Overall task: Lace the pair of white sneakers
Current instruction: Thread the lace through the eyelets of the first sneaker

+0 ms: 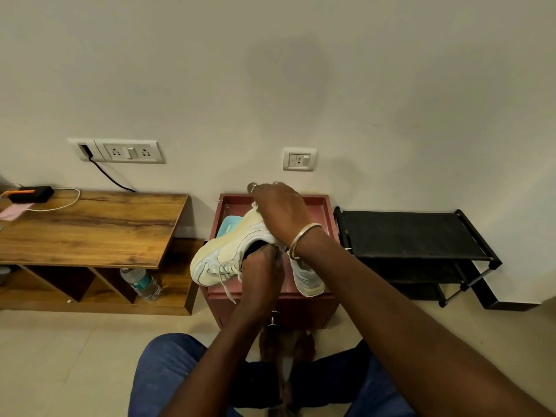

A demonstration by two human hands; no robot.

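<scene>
Grip of left hand [262,266] pinching lace [227,288], right hand [279,209] clasping white sneaker [224,251], maroon box [301,308] beneath

Red stand's raised rim [234,199] walls my working space; second sneaker [307,278] blocks right, teal box [230,225] rear-left; above is free.

A wooden bench [90,230] stands along the wall on my left. Near its back left corner lies a black box [30,194] with an orange stripe. A white cable [64,203] loops beside it, and a pink slip [12,212] lies at the left edge. A water bottle [141,284] leans in the bench's lower right compartment. Above the bench, a black cord [111,176] hangs from a socket plate [129,151] down to the back edge. Before me is a red cabinet [301,308] with a teal pad [230,225] in its top tray by the left rim. A smaller socket [299,159] sits on the wall above it. A black rack [415,236] stands just beside the cabinet's right side.
</scene>
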